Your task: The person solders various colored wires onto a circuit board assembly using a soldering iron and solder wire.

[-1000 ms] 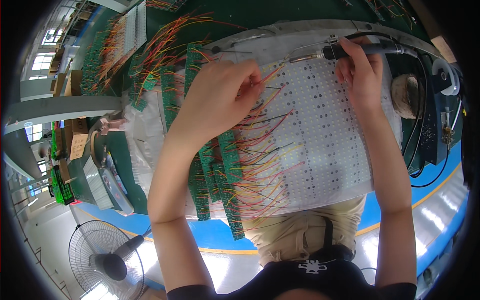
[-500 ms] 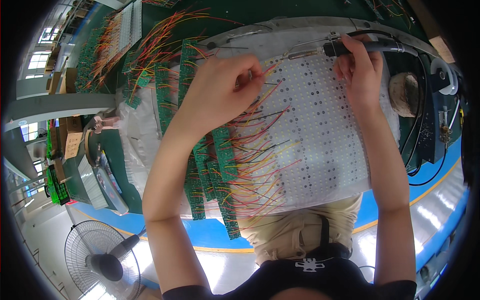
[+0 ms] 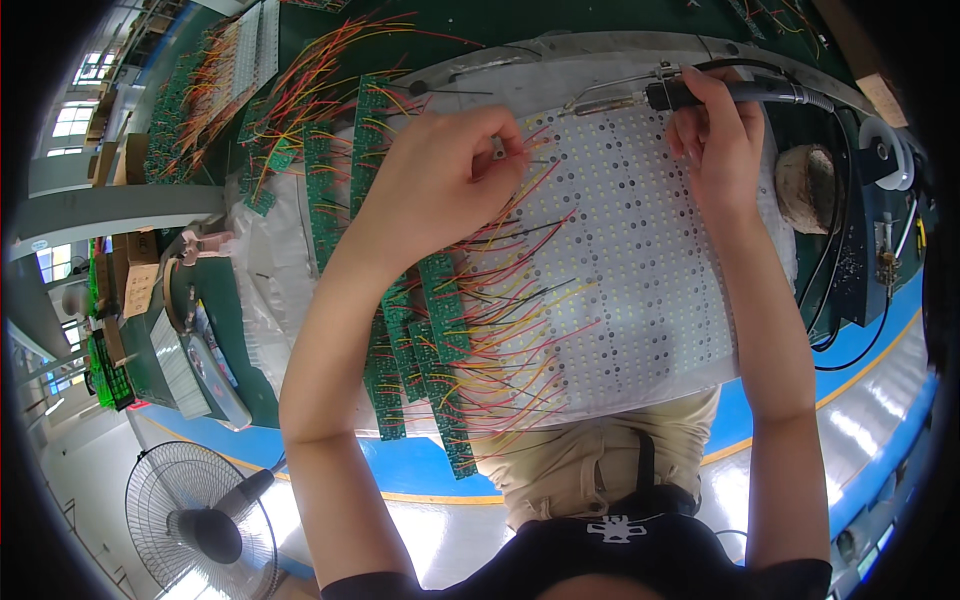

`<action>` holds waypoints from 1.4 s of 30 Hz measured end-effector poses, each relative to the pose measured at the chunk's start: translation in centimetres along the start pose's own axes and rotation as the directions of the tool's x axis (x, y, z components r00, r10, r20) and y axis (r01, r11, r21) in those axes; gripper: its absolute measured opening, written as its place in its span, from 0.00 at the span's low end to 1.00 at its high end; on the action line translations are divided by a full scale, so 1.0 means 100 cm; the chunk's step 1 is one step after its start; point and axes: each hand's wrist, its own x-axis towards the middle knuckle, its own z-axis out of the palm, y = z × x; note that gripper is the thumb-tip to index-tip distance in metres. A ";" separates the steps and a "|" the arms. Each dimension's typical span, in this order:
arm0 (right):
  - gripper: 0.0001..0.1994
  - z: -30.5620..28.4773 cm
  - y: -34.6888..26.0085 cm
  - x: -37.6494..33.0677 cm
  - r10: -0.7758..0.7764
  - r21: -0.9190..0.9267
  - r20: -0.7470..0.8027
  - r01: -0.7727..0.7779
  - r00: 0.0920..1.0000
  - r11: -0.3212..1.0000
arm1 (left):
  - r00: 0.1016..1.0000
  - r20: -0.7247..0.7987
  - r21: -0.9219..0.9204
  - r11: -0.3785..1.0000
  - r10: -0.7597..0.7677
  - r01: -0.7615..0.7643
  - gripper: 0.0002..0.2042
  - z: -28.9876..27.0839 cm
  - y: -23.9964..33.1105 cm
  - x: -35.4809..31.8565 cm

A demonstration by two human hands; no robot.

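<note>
My left hand (image 3: 450, 180) is closed in a pinch beside the far-left part of a white panel (image 3: 660, 260) dotted with rows of small round spots. Thin wires (image 3: 538, 137) come out by its fingertips, and it seems to grip one. In my right hand (image 3: 728, 150) is a black-handled soldering iron (image 3: 662, 97) with a thin metal feed tube above it. The iron's tip points left, a short gap from the left fingertips. Green circuit board strips (image 3: 440, 310) lie under and below my left wrist, their red, yellow and black wires spread over the panel.
More wired boards (image 3: 320, 190) lie to the left, with a wire bundle (image 3: 310, 80) behind. At right stand a round brownish block (image 3: 806, 188), a white spool (image 3: 890, 152) and black cables (image 3: 838, 270). A fan (image 3: 205, 530) stands at lower left.
The iron's tip and the wire by my left fingertips met half a second ago; now they are apart. Both hands keep nearly the same place and grip.
</note>
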 end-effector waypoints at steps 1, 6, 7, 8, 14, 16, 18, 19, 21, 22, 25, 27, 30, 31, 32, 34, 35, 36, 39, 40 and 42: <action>0.07 0.000 0.000 0.000 0.000 -0.005 -0.003 0.000 1.000 1.000 | 1.000 0.000 0.021 1.000 0.011 -0.011 0.04 -0.001 0.002 0.000; 0.07 0.000 0.000 0.000 -0.001 0.005 0.002 0.001 1.000 1.000 | 1.000 0.009 0.042 0.999 0.024 -0.024 0.04 -0.004 0.003 0.001; 0.07 0.000 0.000 0.000 0.001 0.011 -0.001 -0.001 1.000 1.000 | 1.000 -0.008 0.035 0.999 0.025 -0.025 0.04 -0.002 0.000 0.000; 0.07 0.000 0.001 0.000 0.001 0.010 -0.001 -0.001 1.000 1.000 | 0.999 -0.024 0.026 0.999 0.027 -0.027 0.04 0.000 -0.001 0.000; 0.07 0.000 0.001 -0.001 0.006 0.012 -0.002 -0.006 1.000 1.000 | 0.993 -0.112 0.093 0.995 0.038 -0.028 0.05 0.005 -0.007 0.002; 0.07 0.000 0.001 -0.001 -0.002 -0.008 0.007 0.002 1.000 1.000 | 0.992 -0.111 0.090 0.995 0.059 -0.049 0.05 0.006 -0.007 0.002; 0.07 0.002 0.001 -0.001 -0.005 -0.005 0.007 0.005 1.000 1.000 | 0.991 -0.111 0.086 0.994 0.079 -0.070 0.05 0.006 -0.008 0.002; 0.07 0.003 0.000 -0.002 -0.009 0.000 0.007 0.009 1.000 1.000 | 0.992 -0.103 0.087 0.994 0.077 -0.069 0.06 0.006 -0.009 0.001; 0.07 0.002 0.000 -0.002 -0.005 -0.018 0.011 0.005 1.000 1.000 | 0.992 -0.095 0.083 0.994 0.077 -0.069 0.06 0.006 -0.009 0.002; 0.07 0.002 -0.001 -0.002 -0.001 -0.033 0.016 0.002 1.000 0.999 | 0.992 -0.090 0.085 0.993 0.083 -0.076 0.06 0.006 -0.009 0.002; 0.07 0.002 0.000 -0.003 0.001 -0.032 0.035 0.000 0.999 0.999 | 0.993 -0.084 0.086 0.993 0.086 -0.079 0.06 0.006 -0.010 0.002; 0.07 0.001 0.001 -0.002 0.001 -0.040 0.039 0.001 0.999 0.999 | 0.993 -0.083 0.079 0.994 0.084 -0.078 0.06 0.007 -0.011 0.002; 0.08 0.002 0.000 -0.003 0.003 -0.046 0.043 -0.001 0.999 0.999 | 0.994 -0.082 0.080 0.994 0.077 -0.070 0.05 0.007 -0.011 0.002; 0.08 0.002 0.000 -0.003 0.005 -0.045 0.045 -0.003 0.999 0.999 | 0.993 -0.087 0.074 0.995 0.074 -0.067 0.05 0.008 -0.012 0.001; 0.08 0.002 0.000 -0.003 0.005 -0.046 0.045 -0.003 0.999 0.999 | 0.993 -0.093 0.067 0.996 0.071 -0.065 0.05 0.008 -0.012 0.001; 0.07 0.002 0.000 -0.003 0.004 -0.049 0.044 -0.002 0.999 0.999 | 0.994 -0.089 0.079 0.995 0.065 -0.058 0.06 0.008 -0.011 0.002; 0.07 0.002 0.000 -0.003 0.005 -0.050 0.045 -0.002 0.999 0.999 | 0.995 -0.086 0.093 0.994 0.060 -0.052 0.06 0.007 -0.010 0.002; 0.07 0.002 0.000 -0.003 0.004 -0.058 0.044 -0.002 0.999 0.998 | 0.994 -0.086 0.092 0.994 0.059 -0.051 0.06 0.007 -0.010 0.002; 0.07 0.002 0.001 -0.003 0.003 -0.065 0.041 0.000 0.999 0.998 | 0.995 -0.082 0.097 0.994 0.060 -0.052 0.06 0.007 -0.012 0.002; 0.07 0.002 0.001 -0.003 0.001 -0.064 0.039 0.002 0.999 0.998 | 0.994 -0.085 0.096 0.994 0.063 -0.054 0.06 0.007 -0.012 0.001; 0.07 0.001 0.001 -0.003 -0.003 -0.061 0.042 0.005 0.999 0.998 | 0.994 -0.087 0.094 0.994 0.066 -0.057 0.06 0.008 -0.012 0.002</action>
